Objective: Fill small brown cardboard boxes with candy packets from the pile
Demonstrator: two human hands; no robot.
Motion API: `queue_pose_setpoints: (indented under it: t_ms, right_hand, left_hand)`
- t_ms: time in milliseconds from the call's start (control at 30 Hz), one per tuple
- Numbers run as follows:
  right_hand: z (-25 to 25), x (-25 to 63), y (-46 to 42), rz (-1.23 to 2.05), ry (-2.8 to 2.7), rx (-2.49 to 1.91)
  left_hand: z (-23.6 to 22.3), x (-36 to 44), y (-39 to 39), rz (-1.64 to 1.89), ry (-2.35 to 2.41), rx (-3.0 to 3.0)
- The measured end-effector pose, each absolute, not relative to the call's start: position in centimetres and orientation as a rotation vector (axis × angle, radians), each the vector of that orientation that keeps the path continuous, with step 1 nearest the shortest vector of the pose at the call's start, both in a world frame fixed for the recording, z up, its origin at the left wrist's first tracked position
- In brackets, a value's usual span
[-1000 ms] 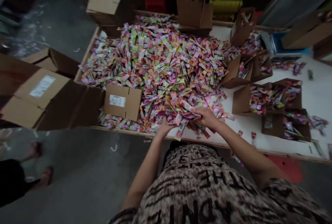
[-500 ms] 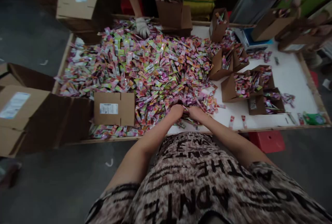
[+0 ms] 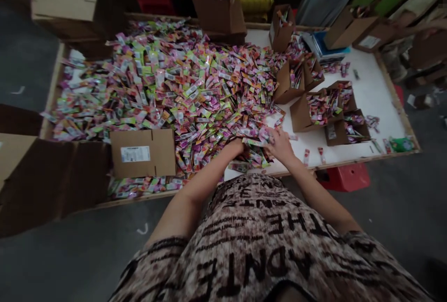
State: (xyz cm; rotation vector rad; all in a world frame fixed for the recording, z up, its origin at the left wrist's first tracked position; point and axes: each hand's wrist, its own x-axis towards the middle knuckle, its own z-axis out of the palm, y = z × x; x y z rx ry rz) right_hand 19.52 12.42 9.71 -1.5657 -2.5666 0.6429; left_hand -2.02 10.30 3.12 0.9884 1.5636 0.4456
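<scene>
A broad heap of small pink, purple and green plastic packets point(image 3: 195, 92) covers much of the table. At its near edge my left hand point(image 3: 238, 146) is sunk among the packets, and its fingers are hidden beneath them. Just to the right, my right hand point(image 3: 282, 147) is closed around a few packets point(image 3: 262, 138) that stick out to the left of its fingers. Both hands are close together at the front of the table, in front of my patterned shirt.
A closed carton point(image 3: 142, 153) lies on the heap at left. Open boxes of packets point(image 3: 301, 114) stand to the right. Across the table a gloved co-worker holds packets over a box point(image 3: 213, 13). A red stool point(image 3: 345, 177) sits under the table's right front edge point(image 3: 363, 156).
My hands have moved apart, the right one shifting rightward with packets showing in it. The co-worker's gloved hand has left the heap and is over the far box. The camera view has shifted.
</scene>
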Motion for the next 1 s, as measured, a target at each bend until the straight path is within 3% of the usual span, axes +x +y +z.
queue_pose_setpoints:
  t_ms: [133,267,367,533,667,800,933,1000]
  right_hand:
    - [7.7,18.1,10.4,0.638,-2.656,-1.596]
    - [6.9,14.7,10.6,0.875,-2.77,-1.389]
    - [8.8,14.5,13.9,1.033,-2.577,-1.371]
    - [12.0,15.8,17.9,0.784,-2.19,-1.404]
    - [10.5,15.5,17.0,0.723,-2.397,-1.419]
    - [8.5,17.2,16.5,0.508,-2.237,-1.871]
    - [8.8,20.0,16.1,0.914,-2.344,-1.98]
    - [9.7,21.1,16.1,0.92,-2.222,-1.847]
  left_hand:
    - [5.4,-4.7,10.0,0.402,1.618,1.354]
    - [5.8,-7.6,8.4,0.703,1.754,1.714]
    - [3.2,-8.2,6.6,0.854,1.82,1.604]
    - [-2.1,-6.4,4.4,0.93,1.747,1.302]
    - [-3.5,-5.4,3.8,0.959,1.745,1.122]
    - [-3.1,-5.5,3.6,0.936,1.665,0.972]
    - [-2.5,-5.2,3.7,0.989,1.558,0.772]
    - [-2.3,-4.8,4.0,1.021,1.521,0.696]
